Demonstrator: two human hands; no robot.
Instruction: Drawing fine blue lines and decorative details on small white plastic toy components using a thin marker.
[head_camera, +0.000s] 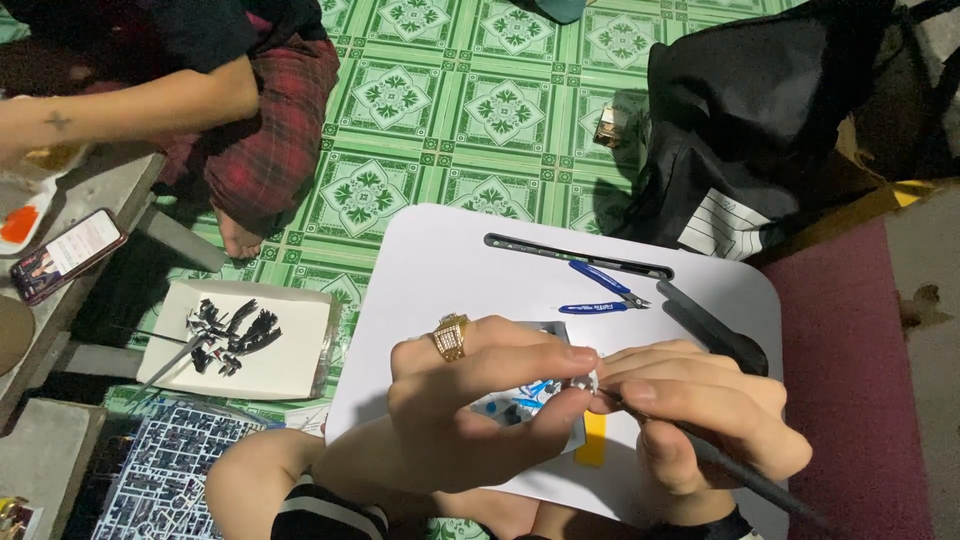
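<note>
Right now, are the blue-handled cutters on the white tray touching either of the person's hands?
Apart. In the head view the blue-handled cutters lie on the white tray, with bare tray showing between them and the left hand and right hand.

**Green tiles, low table**

The floor (500, 110) is laid with green tiles in a white leaf pattern. A white lap table (450, 260) stands over it, a dark red mat (850, 380) at right, grey concrete blocks (90, 200) at left. Light is even overhead.

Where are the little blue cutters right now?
The blue-handled cutters lie on the white lap table, toward its far edge, just below the long dark slot and beyond the person's hands.
</note>
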